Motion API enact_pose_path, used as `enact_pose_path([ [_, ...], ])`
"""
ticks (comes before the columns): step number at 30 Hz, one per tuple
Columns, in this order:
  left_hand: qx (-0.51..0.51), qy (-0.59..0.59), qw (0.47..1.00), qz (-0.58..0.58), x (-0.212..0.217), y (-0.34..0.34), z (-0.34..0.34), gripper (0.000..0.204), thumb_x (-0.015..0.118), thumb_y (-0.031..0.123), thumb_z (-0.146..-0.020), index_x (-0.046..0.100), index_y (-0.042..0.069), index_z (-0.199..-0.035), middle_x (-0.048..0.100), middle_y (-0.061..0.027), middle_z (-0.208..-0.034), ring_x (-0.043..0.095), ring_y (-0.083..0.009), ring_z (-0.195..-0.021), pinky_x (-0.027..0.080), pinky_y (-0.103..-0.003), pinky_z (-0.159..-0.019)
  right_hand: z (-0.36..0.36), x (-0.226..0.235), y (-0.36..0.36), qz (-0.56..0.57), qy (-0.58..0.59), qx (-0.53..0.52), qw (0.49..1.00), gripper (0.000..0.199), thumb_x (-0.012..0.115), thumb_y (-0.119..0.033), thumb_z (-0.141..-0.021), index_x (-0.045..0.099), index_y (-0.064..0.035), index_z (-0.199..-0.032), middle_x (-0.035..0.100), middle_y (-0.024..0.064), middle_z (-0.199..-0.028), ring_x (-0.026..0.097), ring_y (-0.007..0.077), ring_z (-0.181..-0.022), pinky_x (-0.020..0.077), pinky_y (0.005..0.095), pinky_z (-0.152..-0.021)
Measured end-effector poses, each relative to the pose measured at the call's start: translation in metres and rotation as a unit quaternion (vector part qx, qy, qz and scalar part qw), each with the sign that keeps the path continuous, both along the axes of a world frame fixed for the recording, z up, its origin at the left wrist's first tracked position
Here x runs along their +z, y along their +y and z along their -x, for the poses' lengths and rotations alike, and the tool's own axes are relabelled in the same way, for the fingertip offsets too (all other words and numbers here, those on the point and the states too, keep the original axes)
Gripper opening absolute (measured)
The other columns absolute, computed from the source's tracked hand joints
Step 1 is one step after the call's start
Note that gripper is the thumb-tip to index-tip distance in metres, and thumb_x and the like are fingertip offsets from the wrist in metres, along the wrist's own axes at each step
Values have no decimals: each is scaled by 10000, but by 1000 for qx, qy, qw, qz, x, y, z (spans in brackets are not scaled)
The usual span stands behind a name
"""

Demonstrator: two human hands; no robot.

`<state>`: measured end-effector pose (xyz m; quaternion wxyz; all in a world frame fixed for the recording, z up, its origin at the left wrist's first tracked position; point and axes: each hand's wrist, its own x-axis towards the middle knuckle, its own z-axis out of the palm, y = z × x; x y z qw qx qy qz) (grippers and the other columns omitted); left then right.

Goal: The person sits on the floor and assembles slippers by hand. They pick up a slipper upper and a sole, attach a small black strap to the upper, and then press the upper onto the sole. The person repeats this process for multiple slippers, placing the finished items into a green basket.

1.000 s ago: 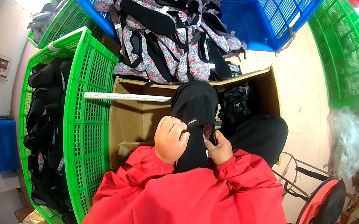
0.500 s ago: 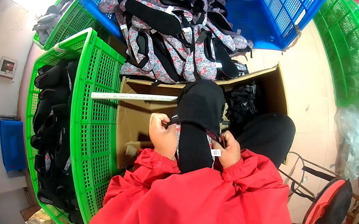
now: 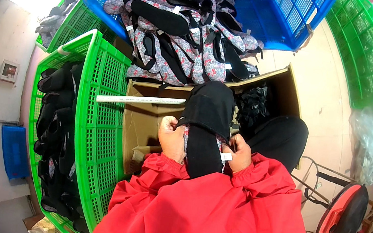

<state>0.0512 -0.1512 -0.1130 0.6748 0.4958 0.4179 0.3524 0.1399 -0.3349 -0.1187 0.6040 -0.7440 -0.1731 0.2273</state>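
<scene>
A black fabric slipper [image 3: 202, 152] with floral print along its sides lies lengthwise in front of my body, its rounded black toe end pointing away. My left hand [image 3: 172, 139] is closed on its left edge, beside the slipper's opening, with the fingers curled in. My right hand [image 3: 238, 154] pinches the opposite edge. A small white tag [image 3: 226, 156] sticks out from the slipper by my right hand. The fingertips of both hands are partly hidden in the fabric.
An open cardboard box [image 3: 138, 123] stands beyond my hands, with a white stick [image 3: 140, 100] across it. A green crate [image 3: 100, 136] at left holds black slippers [image 3: 55, 119]. Floral slippers [image 3: 176, 60] pile out of a blue crate [image 3: 269, 19] ahead. A red-and-black round seat [image 3: 342, 214] is at right.
Both hands keep their hold on the slipper's edges, with only a slight shift. The whole view has moved slightly.
</scene>
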Motion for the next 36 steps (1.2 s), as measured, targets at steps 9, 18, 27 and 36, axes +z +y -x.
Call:
enact_pose_path([
  [9,-19,-16,999,-22,4,-1,0,254,570,-133,-844,488,46,-1004,579,-42,-923,570,-108,-802,477,-232,-743,-1,-4,1,-23,32,10,999,235,750,-99,-809,525,-31,-809,466,-23,-672,426,66,-636,388,246,-588],
  [18,-219,-58,960,165,49,8,5,247,624,97,-920,573,2,-1142,639,-47,-1048,588,-131,-967,465,-259,-866,-3,-11,-1,-106,173,13,979,147,723,-56,-852,612,-13,-939,600,-22,-799,538,48,-725,443,206,-666],
  [27,-213,-230,938,147,94,26,13,245,624,65,-914,596,-27,-1139,666,-107,-1111,633,-182,-1013,483,-319,-937,-8,-12,-7,-154,207,28,966,194,672,-7,-880,578,6,-1050,639,42,-979,580,76,-858,463,216,-797],
  [36,-146,-202,964,93,104,6,-1,273,536,-1,-946,497,21,-1216,627,-93,-1113,638,-187,-983,520,-356,-919,-13,10,-14,-334,199,60,919,401,695,18,-838,555,6,-1214,624,74,-1089,523,61,-779,438,186,-704],
])
